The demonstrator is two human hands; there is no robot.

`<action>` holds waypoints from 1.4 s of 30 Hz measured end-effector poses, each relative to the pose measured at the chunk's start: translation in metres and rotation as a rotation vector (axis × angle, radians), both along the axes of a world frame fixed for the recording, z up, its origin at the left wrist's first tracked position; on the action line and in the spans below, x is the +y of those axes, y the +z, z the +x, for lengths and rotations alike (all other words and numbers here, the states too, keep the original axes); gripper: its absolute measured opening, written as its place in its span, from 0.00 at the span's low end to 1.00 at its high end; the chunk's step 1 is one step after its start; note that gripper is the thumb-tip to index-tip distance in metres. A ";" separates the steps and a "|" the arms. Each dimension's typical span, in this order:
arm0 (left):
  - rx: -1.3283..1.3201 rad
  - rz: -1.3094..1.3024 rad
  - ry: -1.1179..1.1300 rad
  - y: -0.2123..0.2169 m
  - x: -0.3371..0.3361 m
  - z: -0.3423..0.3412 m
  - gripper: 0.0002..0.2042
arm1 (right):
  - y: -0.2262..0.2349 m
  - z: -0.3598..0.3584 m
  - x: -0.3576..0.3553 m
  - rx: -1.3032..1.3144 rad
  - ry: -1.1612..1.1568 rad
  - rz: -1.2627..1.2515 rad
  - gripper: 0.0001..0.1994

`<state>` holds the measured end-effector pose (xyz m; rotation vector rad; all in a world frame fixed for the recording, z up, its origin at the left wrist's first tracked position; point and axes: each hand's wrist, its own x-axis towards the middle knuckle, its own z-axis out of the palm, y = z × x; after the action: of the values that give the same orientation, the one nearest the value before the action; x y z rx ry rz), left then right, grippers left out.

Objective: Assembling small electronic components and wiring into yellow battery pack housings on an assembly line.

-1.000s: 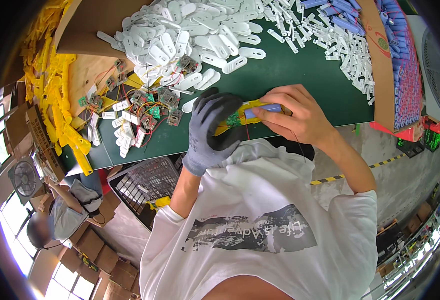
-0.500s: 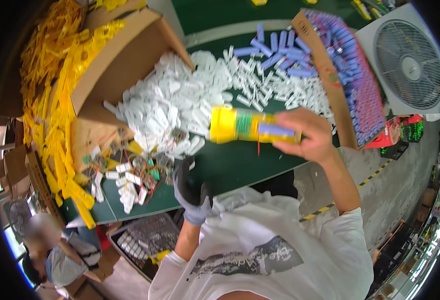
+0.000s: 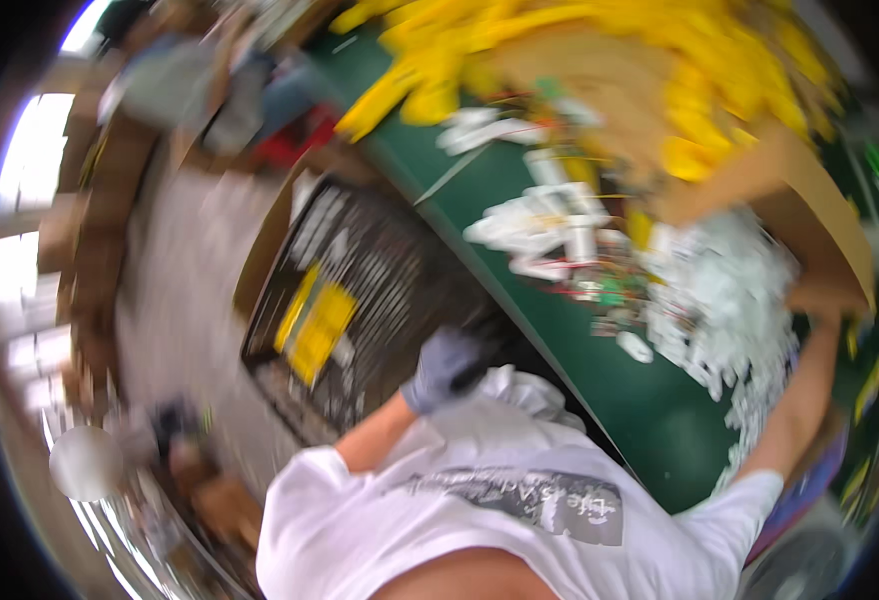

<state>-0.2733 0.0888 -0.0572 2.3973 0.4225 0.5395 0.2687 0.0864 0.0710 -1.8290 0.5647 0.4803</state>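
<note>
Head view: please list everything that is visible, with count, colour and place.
Table: one, green, running from top centre to lower right.
White parts: a large pile, too blurred to count, on the table at right.
Yellow parts: a large heap, top of the picture.
Cardboard box: one, brown, on the table at right.
Small circuit boards: several, greenish with red wires, beside the white parts.
Crate: one, dark wire mesh, left of the table, with yellow items inside.
Left hand: grey glove, near the crate's edge.
Right hand: bare, reaching to the box; blurred.
</note>
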 end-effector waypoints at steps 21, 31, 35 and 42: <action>0.820 -0.170 1.345 -0.077 0.198 -0.151 0.46 | 0.006 -0.027 -0.303 -0.962 0.657 -0.193 0.19; -0.154 -0.428 1.166 -0.067 0.149 -0.133 0.34 | -0.001 -0.262 -0.278 -0.956 0.477 -0.132 0.12; -0.583 -0.592 1.000 -0.022 0.128 -0.121 0.32 | -0.020 -0.347 -0.204 -0.912 0.767 0.418 0.08; -0.463 -0.811 0.356 0.124 0.056 -0.001 0.42 | -0.039 -0.364 -0.076 -0.591 1.257 0.643 0.40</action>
<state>-0.2740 0.1451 0.0666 1.3787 0.6992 0.8553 -0.0955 0.0099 0.0319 -1.3776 -1.1128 0.7579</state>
